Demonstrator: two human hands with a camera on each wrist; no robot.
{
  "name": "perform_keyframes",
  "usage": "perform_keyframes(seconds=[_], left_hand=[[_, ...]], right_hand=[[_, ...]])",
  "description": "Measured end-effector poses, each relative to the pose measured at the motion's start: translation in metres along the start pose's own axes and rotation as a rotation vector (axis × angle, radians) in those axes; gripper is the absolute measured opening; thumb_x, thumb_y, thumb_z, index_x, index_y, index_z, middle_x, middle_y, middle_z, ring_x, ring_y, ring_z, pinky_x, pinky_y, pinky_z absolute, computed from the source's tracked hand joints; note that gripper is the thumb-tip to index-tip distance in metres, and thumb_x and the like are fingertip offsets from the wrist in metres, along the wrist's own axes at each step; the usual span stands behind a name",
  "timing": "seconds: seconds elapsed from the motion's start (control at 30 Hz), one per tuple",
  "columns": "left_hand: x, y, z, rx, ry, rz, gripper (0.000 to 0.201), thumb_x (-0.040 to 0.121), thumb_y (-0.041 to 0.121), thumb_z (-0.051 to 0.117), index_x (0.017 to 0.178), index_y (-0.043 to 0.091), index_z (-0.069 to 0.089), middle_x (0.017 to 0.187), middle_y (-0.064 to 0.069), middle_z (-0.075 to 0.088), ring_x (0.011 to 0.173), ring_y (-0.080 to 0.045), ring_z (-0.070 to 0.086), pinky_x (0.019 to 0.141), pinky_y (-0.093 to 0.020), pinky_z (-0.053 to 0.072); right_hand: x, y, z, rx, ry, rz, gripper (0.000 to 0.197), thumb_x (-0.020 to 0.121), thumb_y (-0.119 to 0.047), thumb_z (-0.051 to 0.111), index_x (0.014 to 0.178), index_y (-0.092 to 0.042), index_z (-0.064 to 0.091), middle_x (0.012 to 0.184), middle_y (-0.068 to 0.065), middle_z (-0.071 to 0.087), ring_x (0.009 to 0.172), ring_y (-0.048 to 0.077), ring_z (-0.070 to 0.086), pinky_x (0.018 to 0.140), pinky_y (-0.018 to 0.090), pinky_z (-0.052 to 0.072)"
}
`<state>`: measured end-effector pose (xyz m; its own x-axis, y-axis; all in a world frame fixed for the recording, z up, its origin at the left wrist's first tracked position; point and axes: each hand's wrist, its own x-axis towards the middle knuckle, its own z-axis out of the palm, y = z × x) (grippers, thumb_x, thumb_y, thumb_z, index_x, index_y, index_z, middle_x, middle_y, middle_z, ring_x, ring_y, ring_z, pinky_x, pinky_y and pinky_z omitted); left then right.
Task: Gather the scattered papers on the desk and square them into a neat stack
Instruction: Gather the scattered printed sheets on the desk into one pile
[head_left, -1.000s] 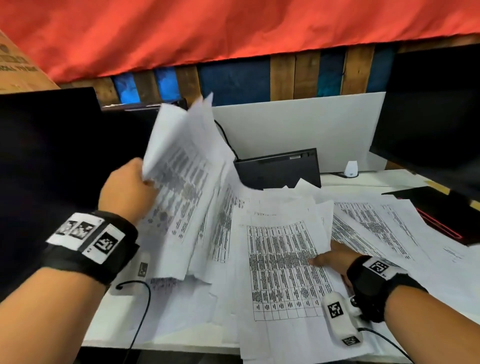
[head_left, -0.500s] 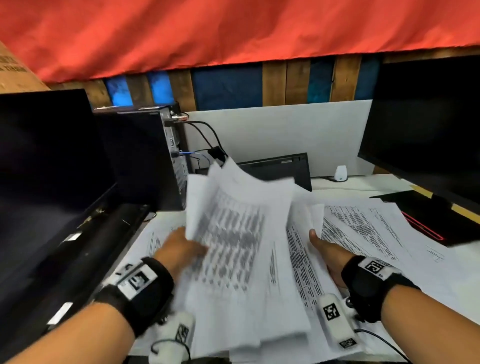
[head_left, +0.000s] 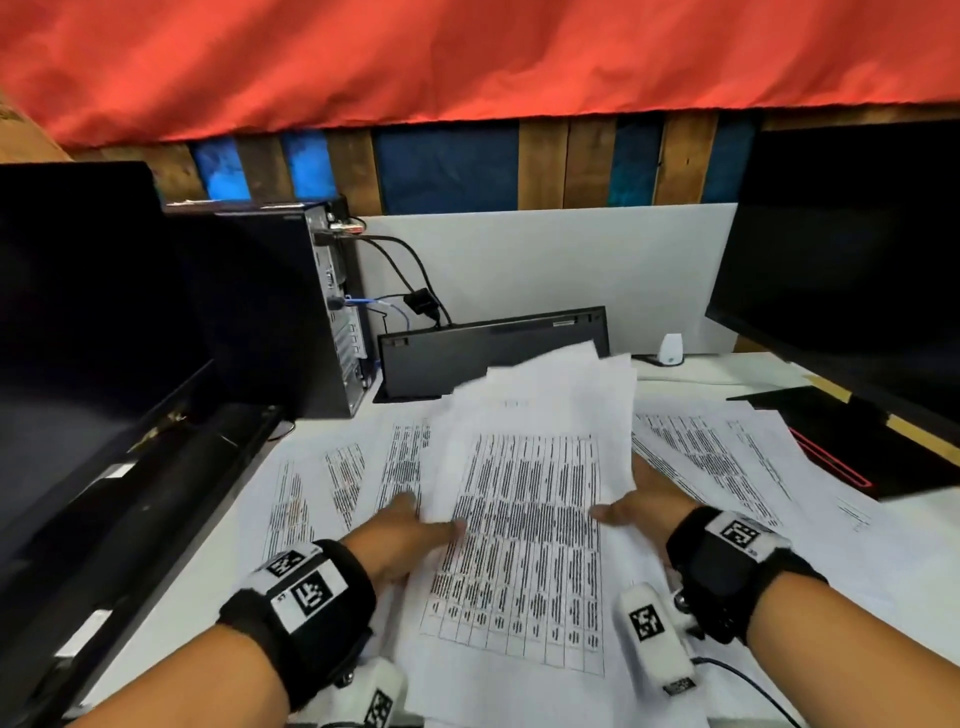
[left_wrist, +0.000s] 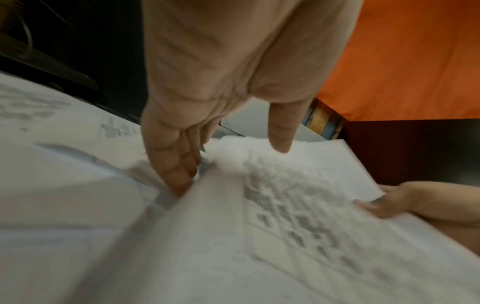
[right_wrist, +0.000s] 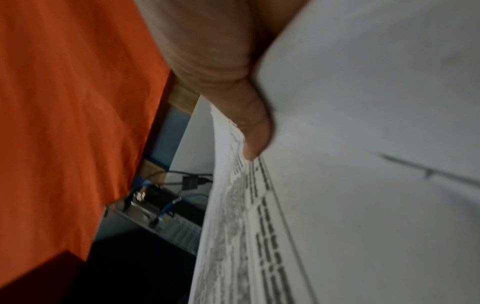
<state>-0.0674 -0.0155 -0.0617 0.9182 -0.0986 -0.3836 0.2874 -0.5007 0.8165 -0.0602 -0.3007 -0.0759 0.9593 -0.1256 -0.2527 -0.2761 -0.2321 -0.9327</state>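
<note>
A bundle of printed table sheets (head_left: 530, 467) lies fanned in the middle of the white desk (head_left: 727, 369), its far end slightly lifted. My left hand (head_left: 415, 519) is at the bundle's left edge. In the left wrist view its straight fingers (left_wrist: 179, 174) slip under the paper edge (left_wrist: 285, 205) while the thumb stays stretched above. My right hand (head_left: 634, 504) grips the right edge, thumb (right_wrist: 252, 127) on top of the sheets (right_wrist: 363, 102) and fingers hidden beneath. More loose sheets spread flat to the left (head_left: 332, 478) and right (head_left: 727, 452).
A black computer tower (head_left: 270, 306) with cables stands at the back left beside a dark monitor (head_left: 78, 312). A keyboard (head_left: 493, 348) leans on the white partition (head_left: 545, 260). Another monitor (head_left: 852, 260) and a black-and-red object (head_left: 841, 447) occupy the right.
My left hand brought its raised sheaf down and right onto the middle papers. My right hand shifted to the bundle's right edge. The bundle now lies lower and flatter.
</note>
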Motion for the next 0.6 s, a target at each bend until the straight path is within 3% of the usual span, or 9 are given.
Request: perform_keyframes(seconds=[0.07,0.13,0.2,0.23,0.33,0.4,0.47,0.53,0.6], left_hand=[[0.0,-0.001,-0.009,-0.143,0.023,0.04,0.094,0.076,0.042,0.078,0.148,0.011,0.026,0.131,-0.005,0.056,0.106,-0.021,0.059,0.086,-0.033,0.054],[0.0,-0.001,-0.013,-0.268,-0.075,0.096,0.095,0.065,0.043,0.086,0.142,0.011,0.04,0.129,-0.01,0.062,0.111,-0.026,0.064,0.098,-0.044,0.05],[0.002,-0.003,-0.01,-0.394,-0.186,0.141,0.072,0.064,0.032,0.088,0.126,0.009,0.059,0.12,-0.013,0.069,0.112,-0.032,0.066,0.104,-0.052,0.044],[0.001,-0.001,-0.007,-0.433,-0.188,0.147,0.057,0.069,0.021,0.085,0.12,0.007,0.064,0.116,-0.015,0.071,0.11,-0.034,0.066,0.104,-0.054,0.044],[0.008,-0.01,-0.005,-0.465,-0.08,0.112,0.037,0.079,-0.008,0.07,0.114,0.001,0.065,0.108,-0.019,0.073,0.105,-0.038,0.067,0.1,-0.057,0.046],[0.015,-0.019,-0.008,-0.434,-0.015,0.081,0.038,0.078,-0.013,0.067,0.113,0.001,0.065,0.106,-0.02,0.073,0.104,-0.04,0.067,0.099,-0.059,0.046],[0.027,-0.032,-0.015,-0.406,0.033,0.028,0.044,0.076,-0.012,0.068,0.117,0.003,0.063,0.107,-0.019,0.073,0.105,-0.039,0.066,0.101,-0.058,0.044],[0.032,-0.038,-0.016,-0.332,0.083,-0.056,0.056,0.07,-0.001,0.076,0.122,0.002,0.057,0.112,-0.018,0.069,0.107,-0.037,0.063,0.101,-0.053,0.045],[0.038,-0.044,-0.014,-0.272,0.125,-0.127,0.065,0.065,0.008,0.082,0.123,0.0,0.053,0.117,-0.016,0.065,0.109,-0.036,0.06,0.101,-0.046,0.046]], right_hand=[[-0.005,-0.011,-0.01,0.157,-0.035,-0.043,0.087,0.071,0.009,0.073,0.143,-0.022,0.037,0.129,0.003,0.061,0.122,0.027,0.054,0.108,0.047,0.038],[-0.012,-0.024,-0.013,0.267,-0.066,-0.074,0.071,0.076,0.015,0.066,0.136,-0.016,0.043,0.115,0.001,0.066,0.112,0.024,0.059,0.102,0.041,0.043],[-0.018,-0.036,-0.008,0.237,-0.08,-0.087,0.054,0.08,0.015,0.062,0.121,-0.018,0.051,0.102,-0.004,0.066,0.103,0.019,0.06,0.091,0.033,0.044],[-0.019,-0.039,-0.005,0.192,-0.088,-0.071,0.048,0.081,0.013,0.063,0.116,-0.019,0.053,0.101,-0.005,0.067,0.105,0.02,0.059,0.092,0.032,0.042],[-0.011,-0.035,-0.006,0.061,-0.02,0.002,0.047,0.082,0.003,0.068,0.124,-0.011,0.053,0.116,0.009,0.067,0.112,0.028,0.059,0.102,0.044,0.044],[0.0,-0.027,-0.022,-0.113,0.158,0.069,0.053,0.079,-0.011,0.075,0.125,-0.008,0.049,0.112,0.012,0.063,0.106,0.03,0.06,0.097,0.045,0.049],[0.008,-0.018,-0.047,-0.552,0.333,0.174,0.075,0.072,-0.036,0.08,0.131,-0.01,0.043,0.123,0.013,0.056,0.115,0.032,0.055,0.099,0.041,0.047],[0.011,-0.004,-0.067,-0.905,0.377,0.302,0.102,0.061,-0.063,0.075,0.139,-0.011,0.034,0.137,0.015,0.047,0.125,0.034,0.048,0.103,0.044,0.044],[0.016,0.006,-0.075,-1.018,0.298,0.372,0.118,0.057,-0.072,0.071,0.144,-0.007,0.025,0.146,0.016,0.04,0.131,0.033,0.043,0.104,0.041,0.043]])
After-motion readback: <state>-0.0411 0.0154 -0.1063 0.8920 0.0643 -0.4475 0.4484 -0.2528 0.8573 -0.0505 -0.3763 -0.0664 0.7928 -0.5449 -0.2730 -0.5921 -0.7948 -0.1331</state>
